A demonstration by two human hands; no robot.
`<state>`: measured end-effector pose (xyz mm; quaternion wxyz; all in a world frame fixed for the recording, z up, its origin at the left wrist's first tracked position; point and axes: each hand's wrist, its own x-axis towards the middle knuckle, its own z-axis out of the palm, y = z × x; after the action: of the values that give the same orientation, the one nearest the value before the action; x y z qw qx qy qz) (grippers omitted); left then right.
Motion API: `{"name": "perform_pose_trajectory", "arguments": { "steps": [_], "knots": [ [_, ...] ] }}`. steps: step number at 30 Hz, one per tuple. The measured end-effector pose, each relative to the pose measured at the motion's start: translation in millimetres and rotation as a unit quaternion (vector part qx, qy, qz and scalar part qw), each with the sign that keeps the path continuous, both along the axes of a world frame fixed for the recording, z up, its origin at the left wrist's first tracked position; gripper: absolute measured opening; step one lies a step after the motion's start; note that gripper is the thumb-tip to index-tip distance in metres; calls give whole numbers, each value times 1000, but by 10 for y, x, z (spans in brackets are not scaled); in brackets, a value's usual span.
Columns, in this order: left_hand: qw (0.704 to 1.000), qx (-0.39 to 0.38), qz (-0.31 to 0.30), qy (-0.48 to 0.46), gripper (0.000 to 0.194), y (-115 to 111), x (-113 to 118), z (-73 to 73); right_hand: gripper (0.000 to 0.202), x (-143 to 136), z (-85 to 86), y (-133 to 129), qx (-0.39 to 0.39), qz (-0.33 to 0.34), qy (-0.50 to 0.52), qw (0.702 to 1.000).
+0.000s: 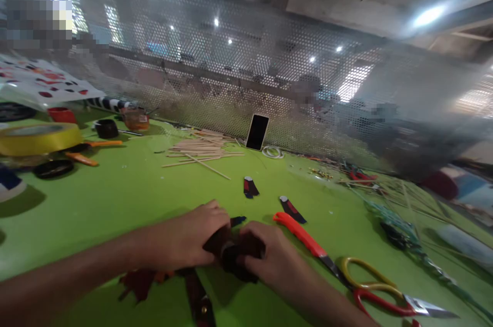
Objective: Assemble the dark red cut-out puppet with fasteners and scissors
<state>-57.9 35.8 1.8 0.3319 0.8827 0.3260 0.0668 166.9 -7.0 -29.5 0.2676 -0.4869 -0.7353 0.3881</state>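
Near the front of the green table, my left hand (198,237) and my right hand (265,250) meet around a dark brown folded piece (231,255). The fingers of both hands are closed on it, one hand at each side. A blue tip (238,220) shows just beyond the piece. Below my left wrist lie dark red scraps (140,285) and a dark strip (198,299) with a small gold stud. Two small dark and red pieces with pale ends, one (251,187) ahead and another (292,209) to the right, lie flat.
An orange-handled knife (302,234) and red and yellow scissors (377,286) lie at the right. Thin wooden sticks (204,147) and a propped phone (257,132) stand farther back. Yellow tape (40,139) is at the left, green twisted cord (416,250) far right. A perforated panel (231,70) rises behind.
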Motion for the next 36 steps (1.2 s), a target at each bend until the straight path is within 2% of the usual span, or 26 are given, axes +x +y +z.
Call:
{"name": "perform_pose_trajectory", "arguments": {
  "steps": [4,8,13,23,30,34,36],
  "knots": [
    [999,-48,7,-3,9,-24,21,25,30,40,-65,-12,66,-14,-36,997],
    [999,-34,-4,-10,9,-17,40,6,21,92,-128,-9,82,21,-45,995],
    [999,-25,-14,-45,9,8,49,-90,24,89,-161,-38,106,8,-25,994],
    [995,-35,44,-86,14,-1,57,-185,20,110,-127,-54,145,27,17,989],
    [994,-26,54,-87,12,-4,53,-227,23,136,-130,-51,134,33,43,990],
    [997,-5,25,-73,8,0,66,-210,21,150,-134,-47,119,26,33,992],
    [998,4,7,-63,12,-1,78,-182,20,151,-121,-46,116,23,31,992]
  ]
}}
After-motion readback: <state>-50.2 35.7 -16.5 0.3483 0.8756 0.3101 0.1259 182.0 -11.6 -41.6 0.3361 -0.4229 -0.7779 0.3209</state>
